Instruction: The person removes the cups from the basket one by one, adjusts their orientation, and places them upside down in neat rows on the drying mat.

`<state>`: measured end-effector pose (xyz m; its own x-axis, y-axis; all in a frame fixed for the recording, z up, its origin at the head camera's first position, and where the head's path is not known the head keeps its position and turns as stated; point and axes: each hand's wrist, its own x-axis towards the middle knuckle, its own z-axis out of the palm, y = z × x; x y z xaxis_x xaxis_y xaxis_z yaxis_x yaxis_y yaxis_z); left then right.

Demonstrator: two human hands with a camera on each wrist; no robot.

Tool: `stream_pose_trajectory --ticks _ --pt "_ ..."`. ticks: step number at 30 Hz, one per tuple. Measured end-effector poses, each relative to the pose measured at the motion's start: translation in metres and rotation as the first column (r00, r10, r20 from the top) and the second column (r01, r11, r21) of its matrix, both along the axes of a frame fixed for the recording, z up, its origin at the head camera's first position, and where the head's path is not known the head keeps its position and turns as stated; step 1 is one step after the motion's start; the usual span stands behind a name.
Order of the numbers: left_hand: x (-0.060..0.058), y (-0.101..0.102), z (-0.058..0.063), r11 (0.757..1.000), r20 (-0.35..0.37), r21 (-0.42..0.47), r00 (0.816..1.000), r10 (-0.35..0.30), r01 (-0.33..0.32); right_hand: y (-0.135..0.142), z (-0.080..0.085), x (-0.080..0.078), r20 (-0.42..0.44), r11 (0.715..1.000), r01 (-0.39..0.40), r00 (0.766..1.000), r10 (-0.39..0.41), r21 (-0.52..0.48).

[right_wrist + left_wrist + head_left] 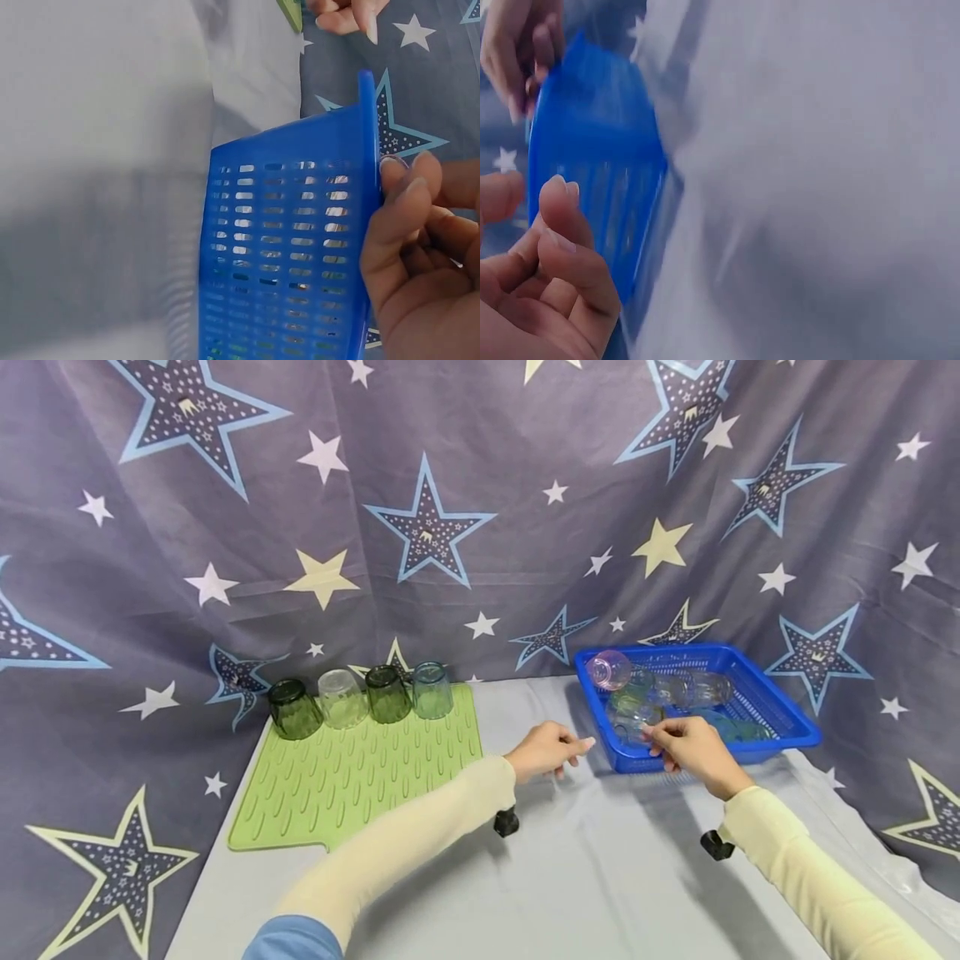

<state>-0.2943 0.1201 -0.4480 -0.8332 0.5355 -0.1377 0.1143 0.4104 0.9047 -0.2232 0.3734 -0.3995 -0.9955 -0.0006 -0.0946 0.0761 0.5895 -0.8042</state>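
My right hand [693,753] reaches over the near rim of a blue plastic basket [797,733]. Its thumb and fingertips pinch the edge of a clear drinking glass [627,727] in the basket's front left corner. In the right wrist view only a sliver of the glass rim [393,158] shows by the fingertips, and the basket wall hides the rest. Left of the basket, my left hand [546,750] hovers above the table with fingers loosely bent and nothing in them. Beside the held glass lie a pink glass [609,669] and several clear and tinted glasses.
A green ribbed drying mat [360,789] covers the table's left side. Along its back edge stand a dark green glass [294,712], a clear one [342,700], another dark green one [388,696] and a bluish one [432,693], upside down. Behind hangs a star-patterned curtain [525,460].
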Motion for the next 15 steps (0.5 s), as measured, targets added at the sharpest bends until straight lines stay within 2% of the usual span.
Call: stream_pose_trajectory --ticks 5,9,12,15 --pt "0.016 0.027 -0.009 0.994 0.133 0.101 0.991 0.030 -0.044 -0.002 -0.001 -0.001 -0.016 1.000 0.003 1.000 -0.003 0.017" --pt "0.022 0.042 -0.015 0.971 0.237 0.218 0.970 0.051 -0.104 -0.003 -0.004 -0.001 -0.026 0.999 -0.008 1.000 0.009 0.041" --pt "0.024 0.050 -0.016 0.951 0.282 0.271 0.957 0.067 -0.146 -0.002 -0.004 0.000 -0.031 0.999 -0.002 0.999 0.003 0.055" --pt "0.024 0.055 -0.015 0.940 0.297 0.287 0.950 0.093 -0.182 -0.001 -0.003 0.000 -0.038 0.998 0.006 0.999 -0.003 0.069"
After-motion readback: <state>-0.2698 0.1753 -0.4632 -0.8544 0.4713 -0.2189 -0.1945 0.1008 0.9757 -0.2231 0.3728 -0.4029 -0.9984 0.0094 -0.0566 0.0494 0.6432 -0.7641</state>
